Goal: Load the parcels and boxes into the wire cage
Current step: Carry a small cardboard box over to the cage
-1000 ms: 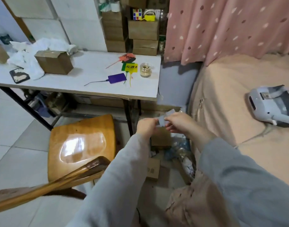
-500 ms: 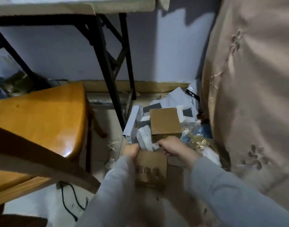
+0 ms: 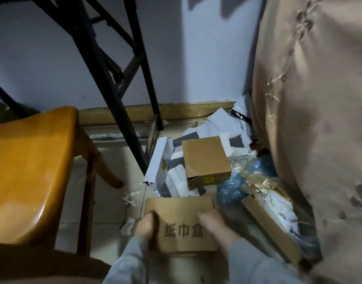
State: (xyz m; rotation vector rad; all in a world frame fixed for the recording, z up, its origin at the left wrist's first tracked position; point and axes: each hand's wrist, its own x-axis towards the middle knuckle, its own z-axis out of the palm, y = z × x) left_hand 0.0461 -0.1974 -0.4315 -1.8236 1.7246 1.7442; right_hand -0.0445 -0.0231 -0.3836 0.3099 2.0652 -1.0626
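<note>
Clutching the printed box (image 3: pixel 181 223), left hand (image 3: pixel 144 226) and right hand (image 3: pixel 216 224) grip its sides, fingertips hidden.

Left flank: wooden chair (image 3: pixel 30 171) blocked passage.
Right flank: draped fabric (image 3: pixel 319 140) walled it.
Ahead: cardboard box (image 3: pixel 204 158) and mailer bags (image 3: pixel 170 173) obstructed.
Open floor: tiles (image 3: pixel 114 199) beside the chair leg.

"纸巾盒" on held cardboard box (image 3: pixel 181 224)

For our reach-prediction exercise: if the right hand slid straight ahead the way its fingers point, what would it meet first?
The right hand points up-left over the printed box that it grips. Beyond that, probably the plain box, though depth is unclear.
</note>
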